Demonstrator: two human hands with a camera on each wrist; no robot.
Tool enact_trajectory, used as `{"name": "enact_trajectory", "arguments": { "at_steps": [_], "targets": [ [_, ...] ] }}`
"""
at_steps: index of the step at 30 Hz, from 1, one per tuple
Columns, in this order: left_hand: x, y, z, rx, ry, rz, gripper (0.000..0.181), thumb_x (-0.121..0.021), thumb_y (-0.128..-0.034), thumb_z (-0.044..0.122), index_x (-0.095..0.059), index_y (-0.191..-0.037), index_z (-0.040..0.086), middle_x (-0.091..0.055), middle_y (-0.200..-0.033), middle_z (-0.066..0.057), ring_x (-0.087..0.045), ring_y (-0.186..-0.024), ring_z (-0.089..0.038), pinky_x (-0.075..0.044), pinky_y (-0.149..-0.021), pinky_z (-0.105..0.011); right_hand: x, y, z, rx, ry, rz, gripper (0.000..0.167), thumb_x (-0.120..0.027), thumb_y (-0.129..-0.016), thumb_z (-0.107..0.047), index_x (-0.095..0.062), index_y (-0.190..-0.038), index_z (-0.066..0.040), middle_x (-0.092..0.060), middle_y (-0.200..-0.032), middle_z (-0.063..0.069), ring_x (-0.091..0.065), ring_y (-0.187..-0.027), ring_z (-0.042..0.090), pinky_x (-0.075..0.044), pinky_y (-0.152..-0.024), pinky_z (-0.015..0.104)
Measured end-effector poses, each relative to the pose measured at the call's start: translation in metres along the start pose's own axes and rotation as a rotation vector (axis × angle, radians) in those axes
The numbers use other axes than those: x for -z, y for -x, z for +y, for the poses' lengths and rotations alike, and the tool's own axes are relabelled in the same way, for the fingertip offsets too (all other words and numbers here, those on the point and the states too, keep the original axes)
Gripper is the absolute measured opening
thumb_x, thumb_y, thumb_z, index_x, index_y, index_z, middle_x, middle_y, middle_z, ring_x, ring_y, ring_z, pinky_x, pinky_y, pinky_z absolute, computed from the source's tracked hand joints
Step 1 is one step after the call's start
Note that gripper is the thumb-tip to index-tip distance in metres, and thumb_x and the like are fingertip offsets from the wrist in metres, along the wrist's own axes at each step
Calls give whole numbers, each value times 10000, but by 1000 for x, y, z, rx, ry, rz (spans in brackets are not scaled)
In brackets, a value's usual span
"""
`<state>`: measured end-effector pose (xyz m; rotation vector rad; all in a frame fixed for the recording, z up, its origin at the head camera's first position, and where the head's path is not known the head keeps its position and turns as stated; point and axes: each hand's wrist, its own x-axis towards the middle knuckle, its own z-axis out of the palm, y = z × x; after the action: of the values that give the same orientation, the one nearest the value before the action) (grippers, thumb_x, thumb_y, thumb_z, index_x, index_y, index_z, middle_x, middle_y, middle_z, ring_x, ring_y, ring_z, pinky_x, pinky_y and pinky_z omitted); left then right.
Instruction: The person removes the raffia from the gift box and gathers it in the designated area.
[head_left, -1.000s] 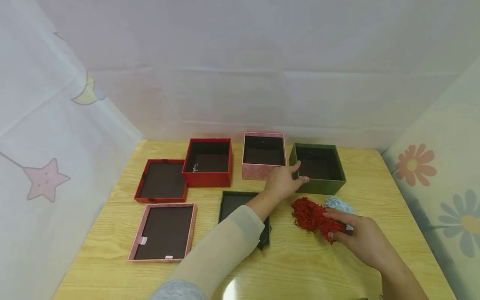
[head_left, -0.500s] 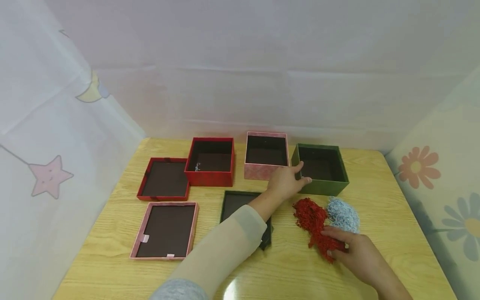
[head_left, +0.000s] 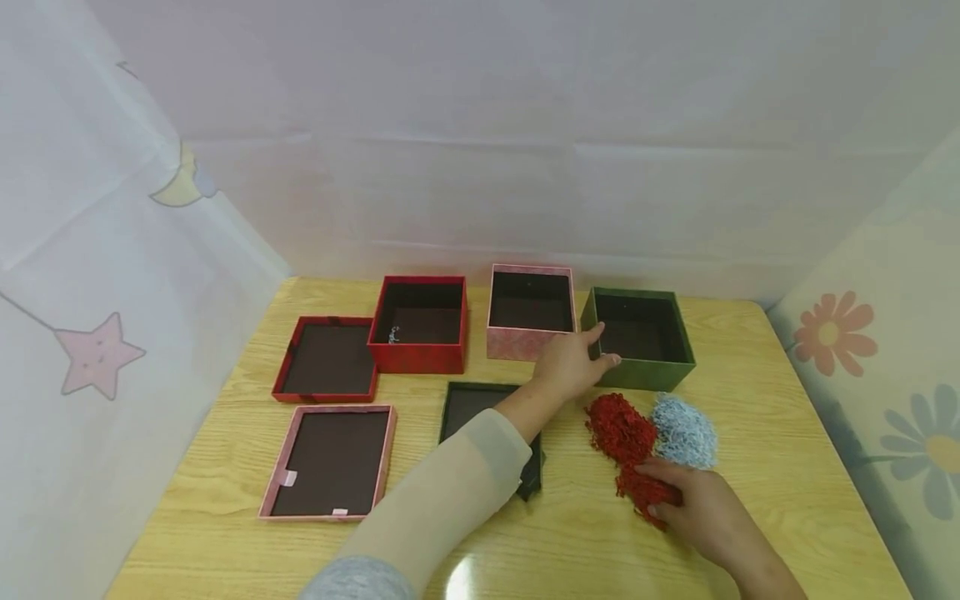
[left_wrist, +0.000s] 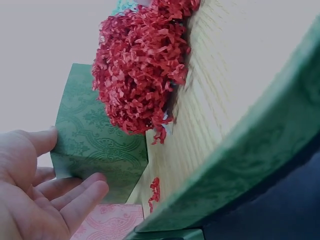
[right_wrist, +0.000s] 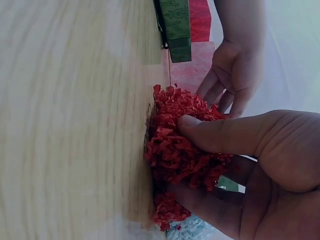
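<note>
My right hand (head_left: 705, 512) pinches a clump of red shredded paper (head_left: 647, 493) between thumb and fingers, low over the table. A larger red shredded paper heap (head_left: 618, 427) touches it on the far side. Beside that heap lies pale blue shredded paper (head_left: 686, 432). With fingers spread and fairly straight, my left hand (head_left: 567, 367) touches the near left corner of a green box (head_left: 645, 372). In the left wrist view that hand (left_wrist: 45, 185) lies against the patterned green box wall (left_wrist: 100, 125). In the right wrist view, the thumb (right_wrist: 215, 134) presses into red paper.
A pink box (head_left: 528, 343) and a red box (head_left: 417, 358) stand uncovered along the back. A red lid (head_left: 326, 397), a pink lid (head_left: 386, 458) and a green lid (head_left: 444, 412) lie upturned. My left forearm partly covers the green lid.
My right hand has drawn some red shredded paper nearer the table's front, uncovering more of the blue paper. The red paper narrows between two clumps. My left hand stays at the green box.
</note>
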<state>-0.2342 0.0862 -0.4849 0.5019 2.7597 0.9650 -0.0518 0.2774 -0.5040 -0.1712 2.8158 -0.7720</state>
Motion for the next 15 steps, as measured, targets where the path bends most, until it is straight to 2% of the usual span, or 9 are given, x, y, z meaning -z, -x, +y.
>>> {"name": "enact_trajectory", "arguments": {
  "at_steps": [6,12,15],
  "targets": [
    [8,1,3,22,15,-36,641,-624,-1014,528,-411,-1594,355,-506,-464,21,-302,-340,-115,-333,-366,-259,2,-1,-3,-19,31,-15,460,-864,-816,-117,-764,-1261,-183,-680,-1350,138,-652,-1205,386,-549,-950,576],
    [10,4,2,0,27,-22,612,-646,-1020,475,-443,-1583,344,-454,-438,40,-280,-333,-104,-302,-351,-248,15,-1,-8,4,43,-7,566,-890,-825,-226,-707,-1360,-186,-681,-1350,132,-652,-1203,386,-557,-932,575],
    [12,6,1,-12,50,-12,605,-654,-1019,460,-454,-1577,342,-423,-431,51,-272,-332,-101,-297,-343,-243,26,-1,-14,8,15,-2,602,-872,-852,-274,-668,-1406,-154,-678,-1345,157,-687,-1145,364,-591,-870,529]
  ]
}}
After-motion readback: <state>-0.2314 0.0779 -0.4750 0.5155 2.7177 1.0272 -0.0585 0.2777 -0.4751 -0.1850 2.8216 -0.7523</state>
